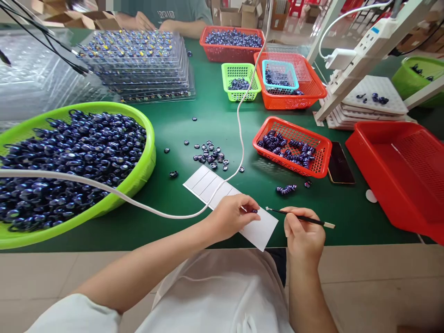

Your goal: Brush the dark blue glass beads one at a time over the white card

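Observation:
My left hand (233,213) is pinched on a small dark shiny piece (255,211) over a white card strip (267,227) with ruled lines. In my right hand (305,233) is a thin black-handled brush (307,218). Its pale tip points left, close to the piece but apart from it. Past the card lies a loose cluster of dark oval pieces (213,157). A short row of stacked dark pieces (286,190) rests beyond my right hand, with a single piece (307,184) beside it.
A big green basket (151,148) of dark looped pieces stands left. A red basket (326,159), phone (340,164) and red bin (388,203) are right. A white cable (241,134) crosses the table. Stacked clear trays (187,78) stand behind; a co-worker's arms (185,28) rest opposite.

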